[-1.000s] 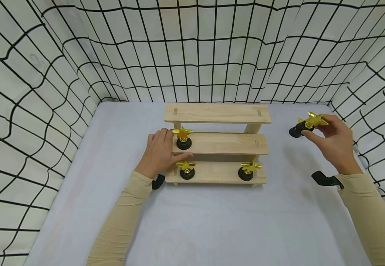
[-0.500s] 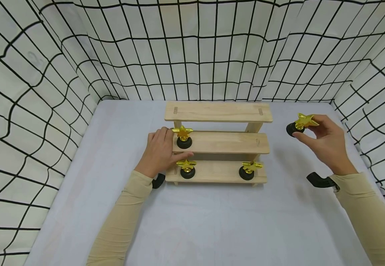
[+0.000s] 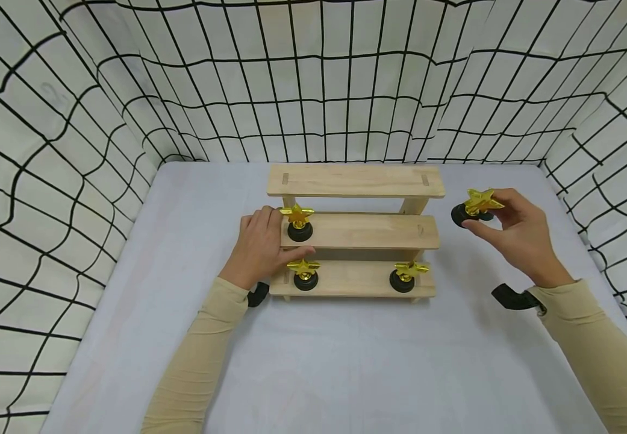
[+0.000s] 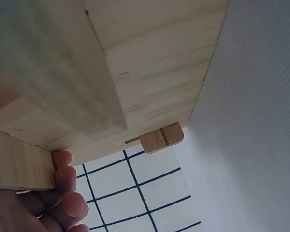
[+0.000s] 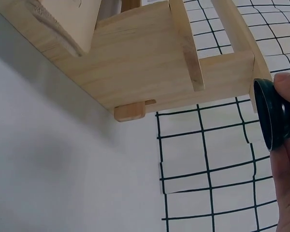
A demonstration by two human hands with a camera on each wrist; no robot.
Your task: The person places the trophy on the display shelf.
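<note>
A three-tier wooden display stand (image 3: 362, 232) sits on the table. My left hand (image 3: 261, 250) grips its left end, the thumb along the front below the middle board; in the left wrist view the fingertips (image 4: 65, 176) wrap a board's edge. My right hand (image 3: 527, 235) pinches a gold star trophy (image 3: 480, 202) by its black base (image 5: 275, 113), tilted and in the air right of the stand. A dark part also shows beneath its star. One star trophy (image 3: 299, 226) stands at the middle board's left; two others, left (image 3: 305, 278) and right (image 3: 403, 279), stand on the bottom board.
A white cloth (image 3: 356, 361) covers the table. Black grid netting (image 3: 335, 84) over white walls encloses the back and both sides. The stand's top board (image 3: 353, 181) is the farthest back. Each wrist carries a black strap-like mount (image 3: 514, 298).
My right hand has moved left toward the stand and slightly nearer to me with the trophy. My left hand keeps its grip on the stand, and the standing trophies have not moved.
</note>
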